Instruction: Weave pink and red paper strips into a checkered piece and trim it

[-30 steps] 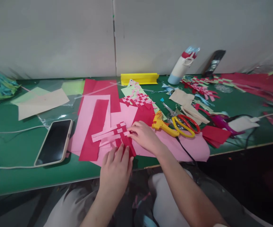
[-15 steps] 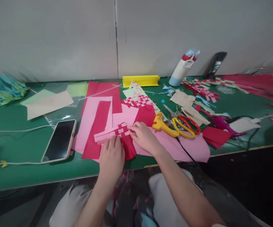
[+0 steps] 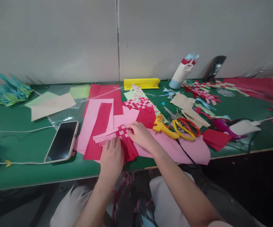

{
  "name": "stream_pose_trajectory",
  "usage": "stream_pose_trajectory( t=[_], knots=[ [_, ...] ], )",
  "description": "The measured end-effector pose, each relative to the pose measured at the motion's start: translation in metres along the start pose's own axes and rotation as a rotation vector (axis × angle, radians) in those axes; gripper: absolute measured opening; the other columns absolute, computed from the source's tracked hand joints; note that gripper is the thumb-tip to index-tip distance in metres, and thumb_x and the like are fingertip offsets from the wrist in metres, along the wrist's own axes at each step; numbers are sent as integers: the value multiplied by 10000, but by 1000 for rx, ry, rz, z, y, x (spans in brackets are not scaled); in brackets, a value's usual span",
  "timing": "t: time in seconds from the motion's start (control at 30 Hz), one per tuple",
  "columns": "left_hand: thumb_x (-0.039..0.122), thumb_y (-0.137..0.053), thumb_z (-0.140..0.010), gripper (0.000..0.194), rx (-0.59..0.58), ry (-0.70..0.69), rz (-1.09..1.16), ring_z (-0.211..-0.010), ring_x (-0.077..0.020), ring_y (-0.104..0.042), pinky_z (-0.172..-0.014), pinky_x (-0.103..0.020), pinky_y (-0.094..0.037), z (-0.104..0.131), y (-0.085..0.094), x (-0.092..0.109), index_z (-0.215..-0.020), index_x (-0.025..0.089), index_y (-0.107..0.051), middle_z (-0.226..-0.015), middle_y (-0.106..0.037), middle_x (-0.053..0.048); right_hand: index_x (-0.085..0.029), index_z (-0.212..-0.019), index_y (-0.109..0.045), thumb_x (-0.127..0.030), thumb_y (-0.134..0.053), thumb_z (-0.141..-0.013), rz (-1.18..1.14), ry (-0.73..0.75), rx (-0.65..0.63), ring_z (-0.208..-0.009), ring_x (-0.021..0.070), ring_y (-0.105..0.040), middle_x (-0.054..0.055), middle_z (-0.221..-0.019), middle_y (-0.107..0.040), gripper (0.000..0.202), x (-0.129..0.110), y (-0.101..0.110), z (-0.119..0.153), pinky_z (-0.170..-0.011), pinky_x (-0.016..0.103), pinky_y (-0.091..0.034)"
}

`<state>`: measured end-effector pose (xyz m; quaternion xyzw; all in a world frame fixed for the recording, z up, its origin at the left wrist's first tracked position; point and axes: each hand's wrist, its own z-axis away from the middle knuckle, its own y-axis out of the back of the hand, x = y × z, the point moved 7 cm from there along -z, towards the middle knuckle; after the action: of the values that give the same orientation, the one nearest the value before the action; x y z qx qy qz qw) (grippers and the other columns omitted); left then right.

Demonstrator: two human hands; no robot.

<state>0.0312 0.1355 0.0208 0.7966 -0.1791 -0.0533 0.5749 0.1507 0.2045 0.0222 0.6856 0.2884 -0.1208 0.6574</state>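
Strips of two colours, pink and crimson, cross into a small checkered weave (image 3: 121, 130), which lies between the two bare hands, upon a crimson sheet (image 3: 103, 118) and pink ones. Right hand (image 3: 139, 135) has its thumb and forefinger brought together on the right edge of this weave, so I believe it is pinching there. Left hand (image 3: 112, 154) comes from below with bent fingers and touches the strips just under the weave; whether it grips them or only presses, I cannot tell from where I stand. Loose pink tails (image 3: 104, 136) go out to the left of the grip, and crimson tails (image 3: 130, 150) hang down between the hands toward the table edge. The material looks like paper or maybe thin felt; I judge it very light, flexible, not so slippery, and easy to crease. The crossings could loosen if one tail is pulled alone, so the better hold seems to be on the checkered part itself, pinched at its edge, with flat fingers on the tails. Just beyond the grip lie woven fish (image 3: 141, 102); to its right, a yellow glue gun (image 3: 164, 130) and yellow-handled scissors (image 3: 189, 137); to its left, a smartphone (image 3: 63, 142).
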Motion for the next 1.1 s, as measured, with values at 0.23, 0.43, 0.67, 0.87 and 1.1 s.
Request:
stream_pose_trajectory(
  t=[0.23, 0.43, 0.67, 0.87, 1.1],
  knots=[
    [61, -474, -818, 379, 29, -6, 43, -1004, -296, -553, -880, -429, -472, 3, -1, -2, -1186, 63, -566, -1112, -636, -143, -173, -934, -650, -209, -535, -842, -348, -130, -1, -861, 178, -633, 73, -969, -689, 152, 7, -3, -7, -789, 316, -482],
    [72, -440, -830, 353, 76, 13, 175, -998, -285, -574, -905, -431, -471, 2, 6, -7, -1148, 84, -592, -1093, -656, -141, -197, -1055, -580, -209, -590, -803, -628, -204, -17, -847, 158, -653, 48, -940, -684, 253, 9, -7, -5, -783, 308, -497],
    [323, -382, -935, 352, 13, 426, 597, -1064, -281, -611, -901, -430, -471, 1, 6, -37, -1154, 158, -603, -1122, -680, -123, -225, -1202, -512, -411, -471, -933, -791, 9, -35, -944, 167, -656, 56, -975, -689, 330, -20, 0, 7, -866, 326, -493],
    [465, -580, -834, 374, 121, 685, 1208, -937, -221, -654, -801, -314, -499, 10, -1, -55, -1065, 178, -645, -1011, -709, -70, -223, -1243, -532, -389, -385, -980, -810, 146, -153, -1071, 165, -634, 72, -1120, -694, 344, -48, 2, 23, -961, 335, -469],
    [334, -733, -728, 343, 230, 686, 1617, -915, -193, -656, -823, -302, -509, 10, 14, -55, -1032, 185, -675, -986, -719, -53, -214, -1134, -588, -340, -387, -987, -890, 257, -96, -1098, 157, -628, 57, -1096, -705, 279, -69, 24, 34, -976, 333, -473]
  ],
)
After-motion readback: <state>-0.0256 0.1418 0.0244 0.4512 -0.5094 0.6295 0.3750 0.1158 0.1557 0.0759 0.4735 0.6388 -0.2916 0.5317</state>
